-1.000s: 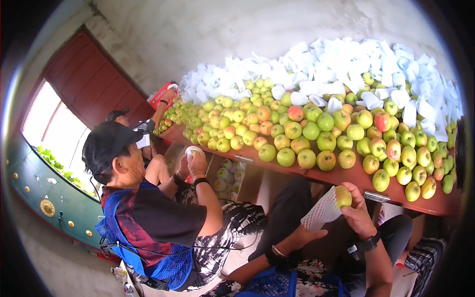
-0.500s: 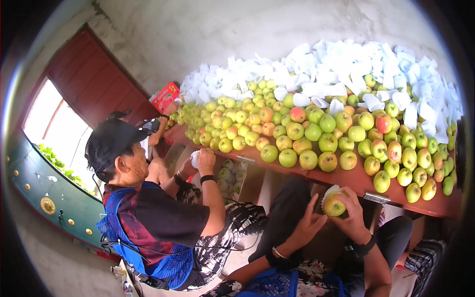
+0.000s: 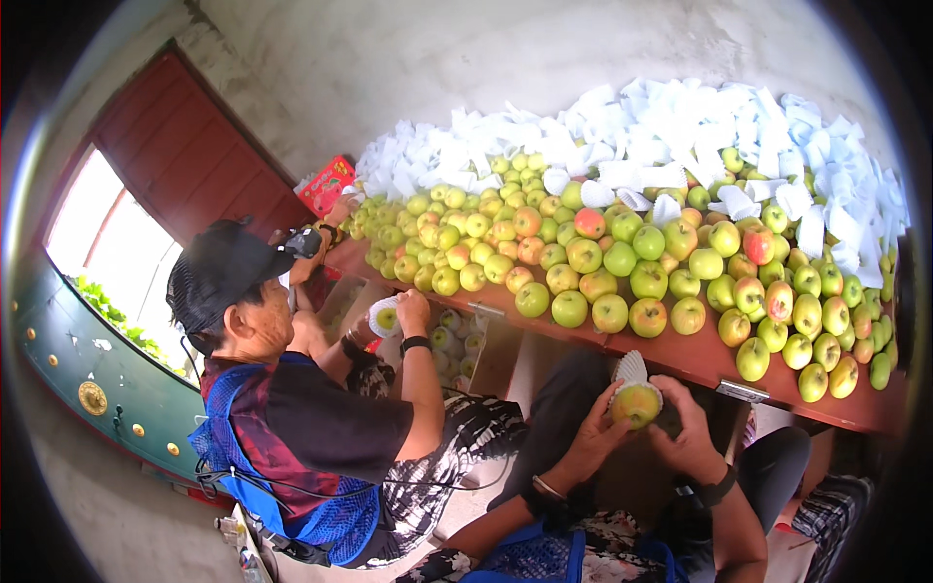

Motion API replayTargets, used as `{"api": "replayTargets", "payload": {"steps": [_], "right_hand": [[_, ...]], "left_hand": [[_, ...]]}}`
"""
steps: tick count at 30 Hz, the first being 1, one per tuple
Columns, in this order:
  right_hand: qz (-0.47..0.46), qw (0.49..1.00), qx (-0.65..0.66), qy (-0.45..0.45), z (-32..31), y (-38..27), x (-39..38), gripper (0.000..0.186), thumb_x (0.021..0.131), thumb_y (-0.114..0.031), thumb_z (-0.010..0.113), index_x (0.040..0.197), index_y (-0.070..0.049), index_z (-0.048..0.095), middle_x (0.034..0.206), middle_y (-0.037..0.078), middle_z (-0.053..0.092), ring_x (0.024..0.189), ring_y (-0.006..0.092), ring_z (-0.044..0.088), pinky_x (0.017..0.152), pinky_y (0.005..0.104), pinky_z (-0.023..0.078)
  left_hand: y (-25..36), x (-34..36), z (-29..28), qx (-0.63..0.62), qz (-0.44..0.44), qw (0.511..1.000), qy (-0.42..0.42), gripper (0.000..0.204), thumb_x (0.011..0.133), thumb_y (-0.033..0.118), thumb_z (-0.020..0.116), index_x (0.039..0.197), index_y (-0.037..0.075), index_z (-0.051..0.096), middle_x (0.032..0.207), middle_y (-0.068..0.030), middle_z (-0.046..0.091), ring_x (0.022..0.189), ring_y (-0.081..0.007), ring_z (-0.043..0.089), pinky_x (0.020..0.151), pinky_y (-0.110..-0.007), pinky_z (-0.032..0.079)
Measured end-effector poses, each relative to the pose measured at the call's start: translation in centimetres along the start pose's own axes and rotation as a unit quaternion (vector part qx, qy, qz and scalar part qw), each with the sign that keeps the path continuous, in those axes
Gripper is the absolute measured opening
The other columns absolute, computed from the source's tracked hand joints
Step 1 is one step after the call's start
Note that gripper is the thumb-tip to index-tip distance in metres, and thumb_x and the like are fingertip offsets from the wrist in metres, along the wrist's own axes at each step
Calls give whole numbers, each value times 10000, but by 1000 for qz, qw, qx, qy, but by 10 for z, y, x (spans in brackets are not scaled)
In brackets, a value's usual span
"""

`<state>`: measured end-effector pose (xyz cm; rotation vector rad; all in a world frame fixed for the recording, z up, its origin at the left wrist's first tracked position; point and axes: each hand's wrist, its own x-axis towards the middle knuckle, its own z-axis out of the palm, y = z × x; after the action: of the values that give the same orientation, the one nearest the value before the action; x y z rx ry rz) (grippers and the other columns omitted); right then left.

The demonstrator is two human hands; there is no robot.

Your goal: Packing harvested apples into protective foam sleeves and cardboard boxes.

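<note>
Low at centre right I hold a yellow-green apple (image 3: 637, 405) in a white foam net sleeve (image 3: 630, 370), its loose end sticking up. My left hand (image 3: 598, 437) grips its left side with curled fingers. My right hand (image 3: 688, 432) curves round its right side, fingertips at the net. Just beyond my hands is the front edge of a red-brown table (image 3: 724, 361), with a large pile of yellow-green and reddish apples (image 3: 647, 280) and a heap of white foam sleeves (image 3: 680, 112) behind them.
At left a co-worker in a black cap (image 3: 301, 418) holds a netted apple (image 3: 386, 317). Another person's arm (image 3: 309, 255) is beyond, near a red box (image 3: 326, 183). Under the table is an open box (image 3: 496, 364) of netted apples. A green door panel (image 3: 73, 355) stands far left.
The apple in my hands has moved left and turned, its sleeve now pointing up instead of down-left. My left fingers have closed round it. The co-worker's held apple has shifted lower and right.
</note>
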<state>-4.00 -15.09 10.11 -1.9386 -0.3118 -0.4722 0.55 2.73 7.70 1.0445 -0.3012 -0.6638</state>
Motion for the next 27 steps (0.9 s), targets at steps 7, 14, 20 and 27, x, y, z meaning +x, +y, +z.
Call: {"api": "replayTargets", "payload": {"steps": [7, 14, 20, 27], "right_hand": [[134, 975, 177, 2, 3, 23, -2, 455, 705, -70, 733, 1119, -35, 545, 1002, 84, 585, 868, 183, 573, 795, 287, 460], [76, 997, 17, 26, 9, 5, 5, 473, 640, -59, 769, 1067, -49, 564, 955, 81, 583, 854, 192, 573, 771, 279, 456], [80, 994, 18, 66, 16, 8, -1, 483, 632, -46, 768, 1065, -54, 555, 1021, 103, 560, 860, 215, 572, 692, 274, 483], [-42, 990, -22, 132, 20, 12, 7, 490, 660, -91, 792, 1086, -67, 550, 1058, 131, 563, 878, 243, 582, 675, 290, 492]], "left_hand": [[1, 3, -7, 114, 50, 992, 0, 599, 924, 87, 515, 1434, 97, 201, 1276, -53, 438, 1079, -106, 481, 881, -254, 433], [-9, 1, -8, 215, 125, 967, 62, 531, 910, 126, 556, 1386, 63, 330, 1166, -49, 507, 886, -72, 477, 789, -223, 435], [1, -4, 5, 318, 140, 929, 125, 488, 895, 142, 580, 1340, 43, 405, 1130, -82, 558, 844, -72, 485, 753, -225, 431], [15, 1, 21, 362, 225, 883, 195, 422, 864, 77, 602, 1256, -12, 471, 1192, -144, 560, 1000, -147, 565, 825, -264, 457]]}}
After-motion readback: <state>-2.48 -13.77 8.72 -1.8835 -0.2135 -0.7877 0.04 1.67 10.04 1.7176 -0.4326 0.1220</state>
